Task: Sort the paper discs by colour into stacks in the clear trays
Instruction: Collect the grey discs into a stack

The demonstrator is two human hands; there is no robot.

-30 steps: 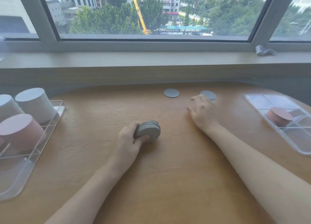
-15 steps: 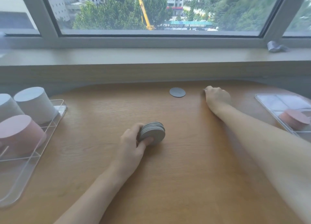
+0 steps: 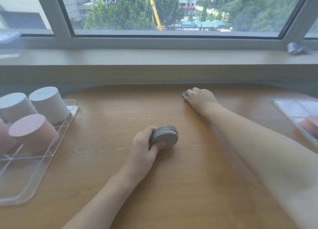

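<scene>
Head view: the left hand (image 3: 146,142) grips a grey disc stack (image 3: 165,136) mid-surface (image 3: 106,122), bare wood all around. The right hand (image 3: 200,97) curls over a grey disc (image 3: 184,94) near the far edge. Clear trays (image 3: 34,160) flank both sides.

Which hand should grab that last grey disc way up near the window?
The right hand: it already covers the grey disc. The left hand is busy gripping the grey stack.
</scene>
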